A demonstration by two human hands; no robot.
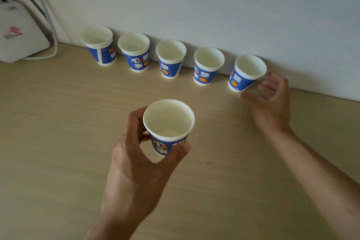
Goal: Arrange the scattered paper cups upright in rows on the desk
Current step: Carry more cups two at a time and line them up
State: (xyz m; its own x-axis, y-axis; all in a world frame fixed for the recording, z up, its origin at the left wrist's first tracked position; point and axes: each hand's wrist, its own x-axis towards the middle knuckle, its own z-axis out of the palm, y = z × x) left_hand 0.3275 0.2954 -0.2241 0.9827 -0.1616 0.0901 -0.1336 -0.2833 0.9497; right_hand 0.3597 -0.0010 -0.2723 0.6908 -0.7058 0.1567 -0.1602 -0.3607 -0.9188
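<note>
While the left hand (134,163) grips it, the blue cup (168,122) is upright.

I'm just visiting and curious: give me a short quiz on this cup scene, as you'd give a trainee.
1. How many stand in the row of cups along the wall?
2. True or false: the left hand holds its cup upside down.
3. Which hand grips a cup? A left, B right, C both.
Key: 1 five; 2 false, it is upright; 3 A.
</note>
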